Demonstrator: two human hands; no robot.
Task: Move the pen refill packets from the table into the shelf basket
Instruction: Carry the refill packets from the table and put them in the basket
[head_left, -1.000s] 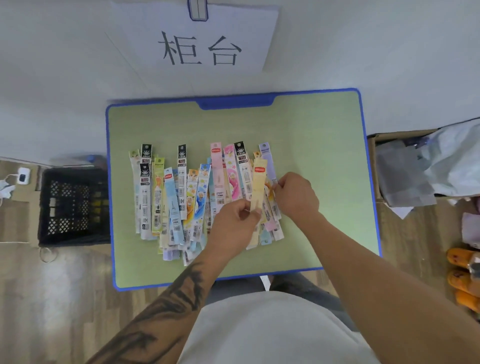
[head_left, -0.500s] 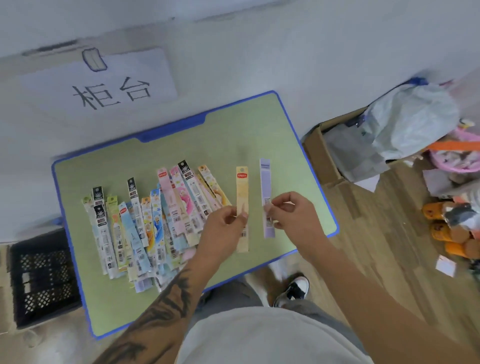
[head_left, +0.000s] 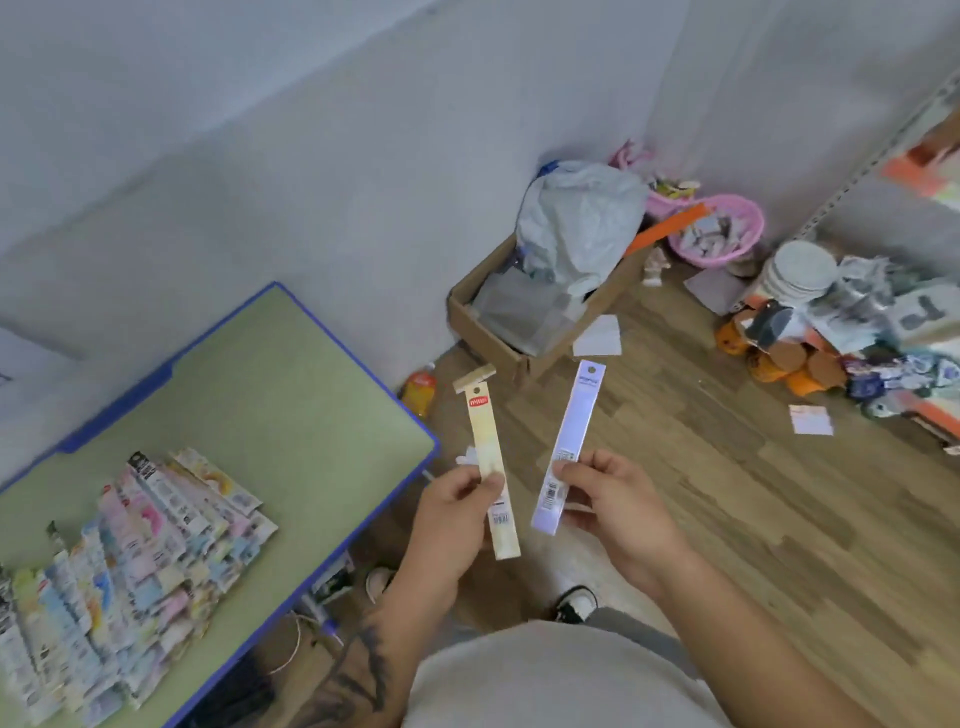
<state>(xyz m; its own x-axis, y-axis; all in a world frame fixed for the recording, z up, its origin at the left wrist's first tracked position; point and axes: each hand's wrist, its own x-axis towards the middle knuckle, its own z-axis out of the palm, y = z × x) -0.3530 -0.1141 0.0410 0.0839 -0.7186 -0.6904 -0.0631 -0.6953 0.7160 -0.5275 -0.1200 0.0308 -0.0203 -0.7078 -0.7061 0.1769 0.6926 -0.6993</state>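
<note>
A cream-yellow refill packet (head_left: 491, 467) is pinched near its lower half between the thumb and curled fingers of the left hand (head_left: 457, 525), and is held upright over the wooden floor (head_left: 727, 493), just off the right edge of the table (head_left: 291, 395). A lilac refill packet (head_left: 569, 447) is gripped likewise by the right hand (head_left: 613, 514), thumb on its front and fingers folded behind, leaning slightly to the right. The two packets are held side by side, apart from each other, both clear of the table. The remaining refill packets (head_left: 130, 561) are fanned in an overlapping heap on the green tabletop, toward its near left part. Beyond the table's right edge, against the wall, a cardboard box (head_left: 519, 332) holding a grey plastic bag (head_left: 576, 218) is seen on the floor. Farther from the table a pink basket (head_left: 727, 228) and mixed clutter are seen. Whether a shelf basket is in view cannot be told.
</note>
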